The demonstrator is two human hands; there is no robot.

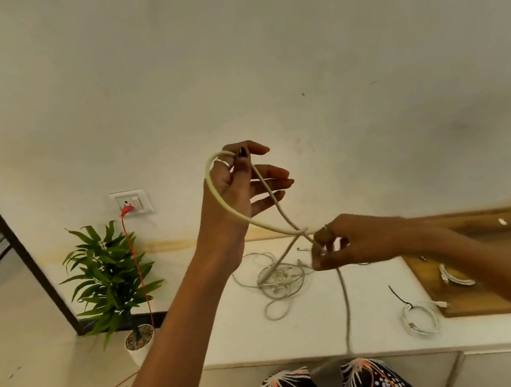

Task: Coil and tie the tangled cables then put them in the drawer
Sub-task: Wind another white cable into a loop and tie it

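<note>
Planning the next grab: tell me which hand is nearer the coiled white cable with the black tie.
Right. The right hand is above-left of the coiled white cable; the left hand is raised farther left.

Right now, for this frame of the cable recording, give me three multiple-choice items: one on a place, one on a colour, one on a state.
1. Where does the tangled pile of cables lie?
A. on the white cabinet top
B. on the floor
C. in the plant pot

2. What colour is the cord plugged into the wall socket?
A. blue
B. orange-red
C. black

3. What is the left hand doing?
A. resting flat on the cabinet
B. pinching a raised loop of cable
C. hanging empty

Answers: 1 A, the pile sits on the white cabinet top. 2 B, the cord is orange-red from plug to floor. 3 B, thumb and finger pinch the loop; the right hand pinches where its strands cross.
</note>
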